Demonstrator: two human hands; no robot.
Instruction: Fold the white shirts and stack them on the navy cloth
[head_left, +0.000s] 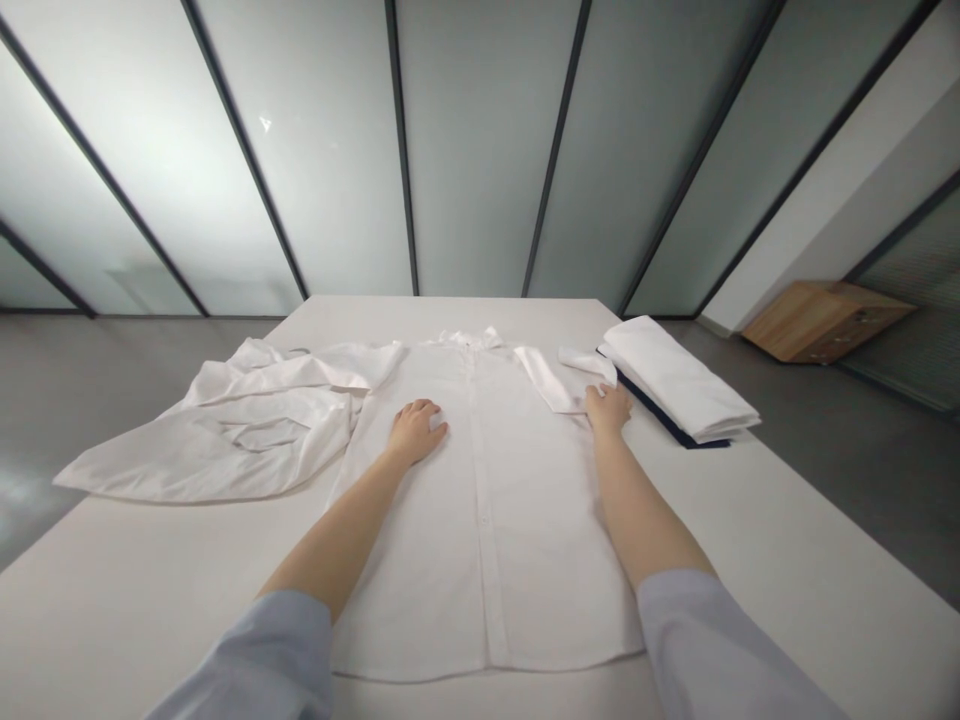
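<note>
A white button-up shirt (435,560) lies spread on the table, its collar at the far end and its front placket running down the middle. My left hand (417,432) rests flat on the shirt's left front panel, thumb apart from the fingers. At the shirt's right side, my right hand (609,408) grips the edge of the white sleeve (547,378), which is folded in over the shirt's upper part. The fingertips of that hand are partly hidden by the fabric.
A rumpled white garment (262,430) lies to the left and hangs past the table edge. Close to my right hand sits a stack of folded white cloth (679,380) on a dark navy piece. Beyond the white table (360,312) stand frosted glass panels and a wooden cabinet (817,320).
</note>
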